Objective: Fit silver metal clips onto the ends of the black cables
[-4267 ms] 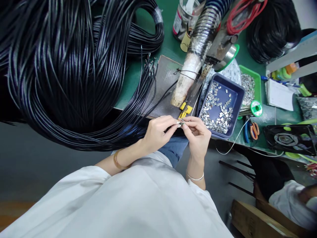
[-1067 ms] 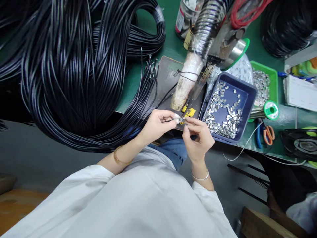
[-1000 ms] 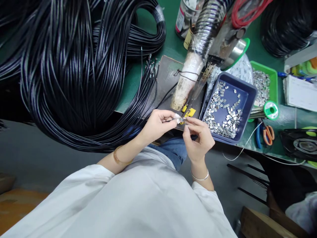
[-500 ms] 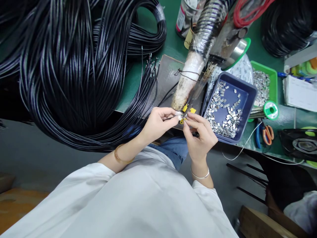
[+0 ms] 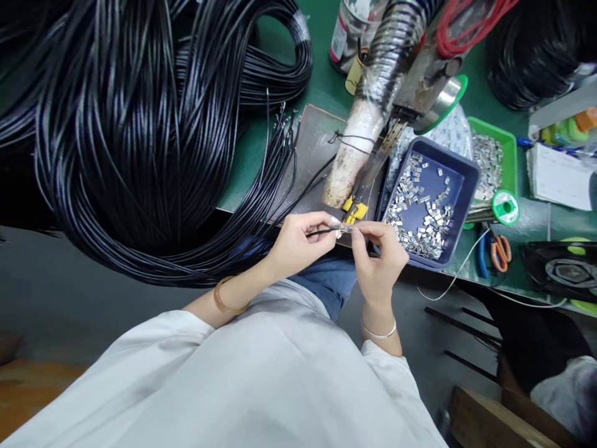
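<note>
My left hand pinches a black cable near its end, just below the tip of a wrapped pipe. My right hand has thumb and forefinger closed on a small metal piece at the cable's end. Just above the fingertips are yellow pieces on a soldering fixture. To the right stands a dark blue tray holding several small metal shells. Many black cables lie in thick coils on the left, their stripped ends spread beside a brown board.
The wrapped pipe slopes down over the board. Behind the blue tray are a green tray and a solder spool. Pliers lie near the table's right front edge. A glass jar stands at the back.
My right hand's fingers have drawn together at the cable end and moved slightly down. The cable and metal piece now show more plainly between both hands. The view has shifted slightly.
</note>
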`<action>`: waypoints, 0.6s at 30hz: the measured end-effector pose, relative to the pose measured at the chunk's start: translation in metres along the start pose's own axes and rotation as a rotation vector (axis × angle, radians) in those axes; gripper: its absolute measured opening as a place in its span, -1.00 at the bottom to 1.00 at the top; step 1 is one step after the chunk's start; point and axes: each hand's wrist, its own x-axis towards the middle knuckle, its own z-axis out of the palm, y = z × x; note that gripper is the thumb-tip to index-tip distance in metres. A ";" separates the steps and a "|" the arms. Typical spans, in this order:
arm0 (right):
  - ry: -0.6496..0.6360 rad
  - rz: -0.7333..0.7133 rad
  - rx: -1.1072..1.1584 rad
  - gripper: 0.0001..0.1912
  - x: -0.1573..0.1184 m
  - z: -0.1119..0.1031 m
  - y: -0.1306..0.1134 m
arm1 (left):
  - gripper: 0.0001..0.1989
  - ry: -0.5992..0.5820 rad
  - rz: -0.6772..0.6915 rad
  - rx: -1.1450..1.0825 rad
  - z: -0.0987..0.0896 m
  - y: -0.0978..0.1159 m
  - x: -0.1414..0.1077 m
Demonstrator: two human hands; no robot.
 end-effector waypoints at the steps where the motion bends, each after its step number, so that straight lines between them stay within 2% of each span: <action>1: 0.006 0.025 0.035 -0.94 0.000 0.000 0.000 | -0.91 0.023 0.037 0.052 0.000 -0.001 -0.002; 2: 0.012 0.044 0.076 -0.95 0.000 0.000 0.000 | -0.90 0.022 0.059 0.086 -0.001 -0.001 -0.004; 4: 0.019 0.043 0.136 -0.93 0.000 0.001 0.001 | -0.87 -0.066 0.047 0.067 -0.003 -0.001 -0.006; 7: 0.042 -0.067 0.077 -0.85 -0.002 0.001 0.001 | -0.83 -0.192 -0.027 -0.107 -0.004 0.000 -0.006; 12: 0.118 -0.289 -0.175 -0.74 -0.008 0.003 0.000 | -0.89 -0.077 -0.027 -0.231 -0.002 0.001 -0.002; 18: 0.139 -0.250 -0.165 -0.77 -0.011 0.009 0.002 | -0.84 -0.051 -0.060 -0.267 -0.003 -0.001 0.004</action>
